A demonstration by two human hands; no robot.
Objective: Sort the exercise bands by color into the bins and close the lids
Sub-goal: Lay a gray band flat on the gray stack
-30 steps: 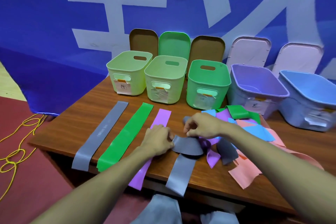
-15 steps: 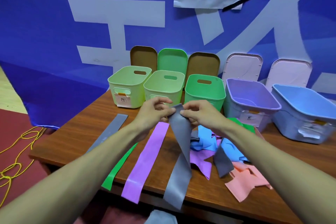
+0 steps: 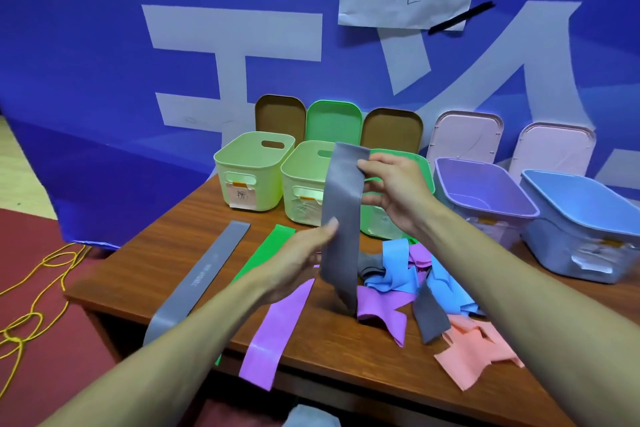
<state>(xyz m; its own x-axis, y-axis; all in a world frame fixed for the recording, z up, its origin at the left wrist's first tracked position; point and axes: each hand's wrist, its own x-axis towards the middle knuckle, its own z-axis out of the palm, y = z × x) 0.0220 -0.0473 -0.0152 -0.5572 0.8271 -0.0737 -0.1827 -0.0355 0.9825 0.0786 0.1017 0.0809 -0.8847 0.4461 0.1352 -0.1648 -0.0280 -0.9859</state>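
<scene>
A grey band (image 3: 341, 218) hangs upright over the table, its lower end among the pile. My right hand (image 3: 391, 191) pinches its top end. My left hand (image 3: 304, 253) holds it lower down, thumb on its left edge. Another grey band (image 3: 204, 274), a green band (image 3: 266, 253) and a purple band (image 3: 277, 329) lie flat side by side on the left. A tangled pile of blue bands (image 3: 394, 263), purple bands (image 3: 381, 308), grey bands (image 3: 429, 315) and pink bands (image 3: 474, 354) lies on the right.
Open bins stand in a row at the back: two pale green bins (image 3: 252, 163), a green bin (image 3: 426, 170), a purple bin (image 3: 485, 191) and a blue bin (image 3: 581, 215). Their lids (image 3: 332, 121) lean on the blue banner behind. Yellow cord (image 3: 31, 291) lies on the floor left.
Both hands lifted the grey band off the table and raised it. The left hand slid down its length while the right hand kept the top end.
</scene>
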